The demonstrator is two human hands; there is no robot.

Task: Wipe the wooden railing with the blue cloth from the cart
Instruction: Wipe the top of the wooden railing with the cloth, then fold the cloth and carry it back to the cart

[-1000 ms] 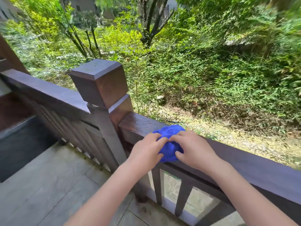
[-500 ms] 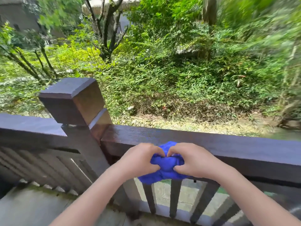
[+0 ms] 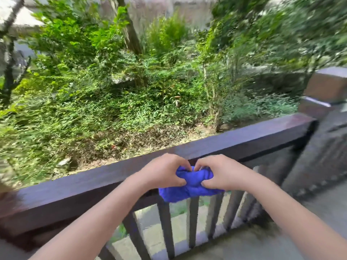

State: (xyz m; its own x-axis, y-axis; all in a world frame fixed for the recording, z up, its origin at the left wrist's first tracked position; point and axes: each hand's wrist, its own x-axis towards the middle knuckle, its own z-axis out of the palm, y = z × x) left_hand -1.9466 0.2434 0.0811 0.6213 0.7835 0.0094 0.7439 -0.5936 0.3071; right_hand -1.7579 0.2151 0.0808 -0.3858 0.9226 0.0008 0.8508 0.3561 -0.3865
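Observation:
The dark brown wooden railing [image 3: 244, 139] runs across the view, rising from lower left to upper right. A bunched blue cloth [image 3: 189, 188] is held in front of its near face, just below the top rail. My left hand [image 3: 163, 171] grips the cloth's left part. My right hand [image 3: 221, 173] grips its right part, and the two hands nearly touch at the thumbs. The lower edge of the cloth hangs over the balusters. No cart is in view.
A square railing post [image 3: 326, 87] stands at the far right, with a second railing section running toward me below it. Vertical balusters [image 3: 165, 228] stand under the rail. Grey floor [image 3: 262, 244] lies at my feet. Dense green shrubs and trees fill the slope beyond.
The view has swung right: the left post has left the frame and a right post has come in. Both hands have moved rightward along the rail with the cloth, now lower on its near face.

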